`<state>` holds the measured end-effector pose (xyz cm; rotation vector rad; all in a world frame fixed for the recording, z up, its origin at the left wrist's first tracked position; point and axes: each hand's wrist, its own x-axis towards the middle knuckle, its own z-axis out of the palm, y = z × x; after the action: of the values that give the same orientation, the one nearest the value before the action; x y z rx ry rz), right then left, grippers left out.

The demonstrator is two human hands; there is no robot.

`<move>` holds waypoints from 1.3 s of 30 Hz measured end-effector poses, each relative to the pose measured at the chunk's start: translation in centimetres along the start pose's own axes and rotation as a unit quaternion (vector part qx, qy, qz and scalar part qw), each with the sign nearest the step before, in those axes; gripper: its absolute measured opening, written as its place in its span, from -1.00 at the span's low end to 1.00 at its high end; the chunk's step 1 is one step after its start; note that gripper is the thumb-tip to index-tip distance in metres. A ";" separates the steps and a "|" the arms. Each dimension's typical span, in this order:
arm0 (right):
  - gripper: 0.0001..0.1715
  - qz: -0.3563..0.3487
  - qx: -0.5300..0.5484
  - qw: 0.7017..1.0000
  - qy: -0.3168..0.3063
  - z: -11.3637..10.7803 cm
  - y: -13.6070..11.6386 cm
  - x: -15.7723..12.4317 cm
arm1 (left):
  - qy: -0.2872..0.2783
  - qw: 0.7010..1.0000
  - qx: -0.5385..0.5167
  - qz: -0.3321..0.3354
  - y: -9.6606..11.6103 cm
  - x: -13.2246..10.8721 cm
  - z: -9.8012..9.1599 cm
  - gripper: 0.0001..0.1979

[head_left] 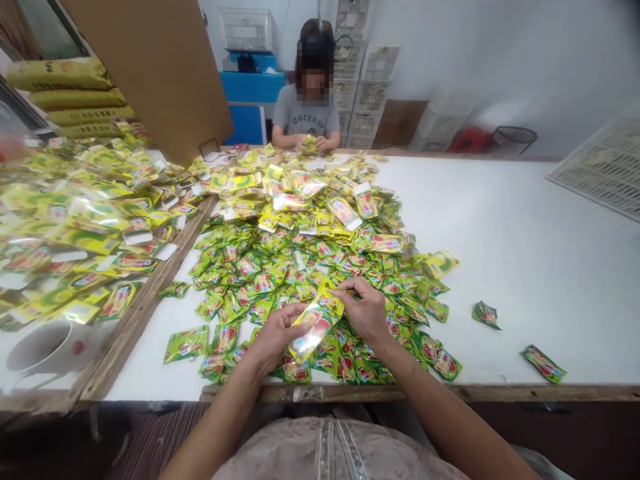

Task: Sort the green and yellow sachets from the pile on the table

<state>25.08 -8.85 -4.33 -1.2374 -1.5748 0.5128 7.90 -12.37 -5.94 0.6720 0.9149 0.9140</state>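
Note:
My left hand (281, 333) grips a yellow packet (316, 325) with a red and green watermelon-like print, thumb across its front. The packet is tilted, its upper end pointing away and to the right. At that upper end the fingers of my right hand (366, 312) are pinched together on the packet's edge; whether a smaller item is also between them, I cannot tell. Under and around both hands spreads a heap of small green sachets (260, 283). Behind it lies a pile of larger yellow packets (295, 193), some with white ends.
Left of a wooden strip (150, 303) is another big pile of yellow packets (75, 220), with a white mug (47, 347) near the front. Loose sachets (544, 363) lie at right. A person (307, 117) sits opposite, handling packets. A white plastic crate (605, 167) stands at far right.

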 end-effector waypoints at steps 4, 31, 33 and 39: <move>-0.77 0.025 -0.008 0.999 -0.021 -0.4 -0.8 -0.1 | 0.035 0.999 -0.024 0.005 -0.2 0.2 0.2 -0.61; -0.79 0.079 -0.013 0.987 -0.138 -1.2 -1.2 -1.3 | 0.073 0.993 0.021 0.089 -1.0 0.6 -0.4 -0.60; -0.75 0.098 -0.005 0.992 -0.073 -1.4 -1.0 -0.9 | 0.070 0.993 0.013 0.090 -1.0 0.6 -0.4 -0.59; -0.82 0.153 0.033 0.977 -0.141 -1.6 -1.1 0.6 | 0.062 0.996 -0.003 0.069 -0.8 0.4 -0.5 -0.61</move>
<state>25.98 -9.12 -2.52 -1.4125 -1.5901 0.9672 7.85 -12.37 -6.98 0.6864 0.9841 1.0899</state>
